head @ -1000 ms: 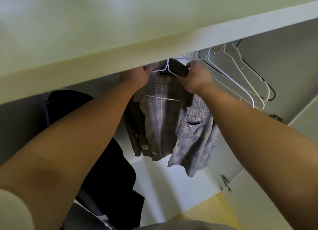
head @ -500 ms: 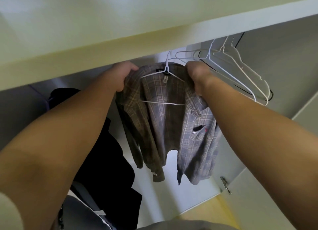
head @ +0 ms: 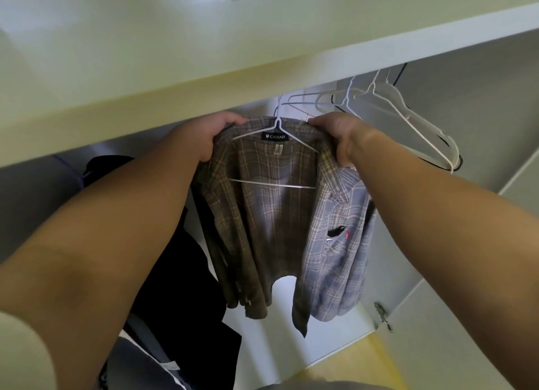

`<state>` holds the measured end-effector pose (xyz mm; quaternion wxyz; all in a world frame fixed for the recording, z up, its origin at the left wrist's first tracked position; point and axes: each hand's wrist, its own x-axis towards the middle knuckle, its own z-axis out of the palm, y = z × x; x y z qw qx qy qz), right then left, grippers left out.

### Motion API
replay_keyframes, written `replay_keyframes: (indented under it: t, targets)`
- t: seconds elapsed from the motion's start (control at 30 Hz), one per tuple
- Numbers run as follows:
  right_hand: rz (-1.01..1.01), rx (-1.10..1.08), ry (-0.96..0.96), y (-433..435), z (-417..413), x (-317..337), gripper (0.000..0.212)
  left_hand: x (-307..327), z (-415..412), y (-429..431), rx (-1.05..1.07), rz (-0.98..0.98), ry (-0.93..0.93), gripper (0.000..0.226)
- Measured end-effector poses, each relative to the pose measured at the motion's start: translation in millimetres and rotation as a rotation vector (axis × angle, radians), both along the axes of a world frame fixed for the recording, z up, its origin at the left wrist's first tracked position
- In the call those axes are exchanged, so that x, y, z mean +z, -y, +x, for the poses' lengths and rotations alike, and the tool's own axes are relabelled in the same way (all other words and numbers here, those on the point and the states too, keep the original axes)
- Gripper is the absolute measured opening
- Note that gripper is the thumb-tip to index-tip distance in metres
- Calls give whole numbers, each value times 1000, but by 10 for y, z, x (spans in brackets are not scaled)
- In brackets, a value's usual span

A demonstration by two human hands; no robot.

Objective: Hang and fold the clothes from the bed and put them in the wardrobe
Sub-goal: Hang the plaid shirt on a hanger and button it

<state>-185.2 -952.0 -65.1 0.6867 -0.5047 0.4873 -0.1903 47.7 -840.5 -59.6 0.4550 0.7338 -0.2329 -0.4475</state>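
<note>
Left hand (head: pixel 201 136) and right hand (head: pixel 338 137) each grip a shoulder of the plaid shirt (head: pixel 262 214) on its white hanger (head: pixel 278 125), hook apparently on a hidden rail, empty hangers (head: pixel 408 118) to the right.

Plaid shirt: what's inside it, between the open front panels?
A white wire hanger: neck, sloping arms and bottom bar show inside the plaid shirt, plus a black collar label. Its ends are covered by fabric gripped by the left hand and right hand.
</note>
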Motion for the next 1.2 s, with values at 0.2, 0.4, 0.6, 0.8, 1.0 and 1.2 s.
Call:
replay_keyframes:
  t: [0.2,0.4,0.6,0.8,1.0,1.2]
  targets:
    - [-11,-15,-93,12,57,46,11,34,-105,72,114,39,7,18]
    - [-98,-3,-153,29,94,36,15,20,-142,140,106,82,195,26]
    - [-397,81,-314,122,47,-94,25,-63,-4,75,75,91,193,31]
    - [-844,156,-697,132,0,-227,41,-449,146,-128,145,-10,142,42]
    - [-887,49,-548,89,-61,-531,51,-795,46,-271,193,-97,448,59]
    - [-846,-39,-238,-61,-223,-825,23,-1070,80,-325,210,-264,324,15]
